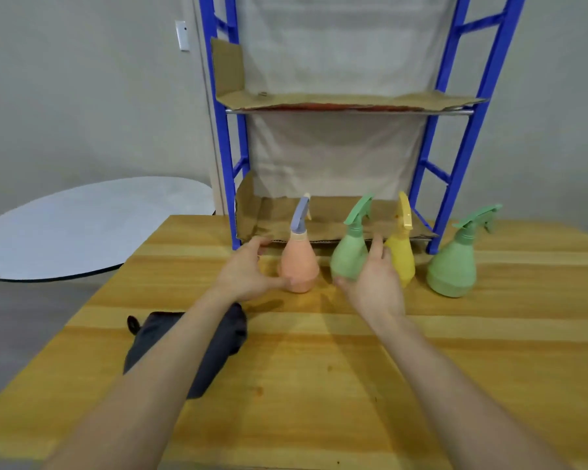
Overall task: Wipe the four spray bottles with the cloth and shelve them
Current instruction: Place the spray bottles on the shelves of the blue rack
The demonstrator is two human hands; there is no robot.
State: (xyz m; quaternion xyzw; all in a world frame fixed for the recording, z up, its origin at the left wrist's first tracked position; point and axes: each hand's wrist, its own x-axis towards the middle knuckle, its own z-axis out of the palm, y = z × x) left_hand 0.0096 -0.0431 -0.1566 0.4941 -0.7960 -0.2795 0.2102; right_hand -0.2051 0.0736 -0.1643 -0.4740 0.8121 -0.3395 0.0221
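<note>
Four spray bottles stand in a row across the middle of the frame, on the far part of a wooden table (319, 368): an orange bottle (299, 266) with a grey-blue trigger, a small green bottle (348, 256), a yellow bottle (403, 252) and, farthest right, a large green bottle (454, 266). All are upright and on the table, none on the shelves. The left hand (248, 269) is spread open just left of the orange bottle, thumb reaching to its base; whether it touches cannot be told. The right hand (374, 283) is open too, fingers straight and pointing up, in front of the small green bottle and overlapping it; contact is unclear. The two hands are apart and neither grips anything. A dark cloth (224, 337) lies crumpled on the table at lower left, partly hidden under the left forearm. Behind the bottles rises a blue rack (223, 144) with a cardboard-lined lower shelf (326, 222) and upper shelf (319, 100). A round white tabletop (82, 225) sits at mid left.
</note>
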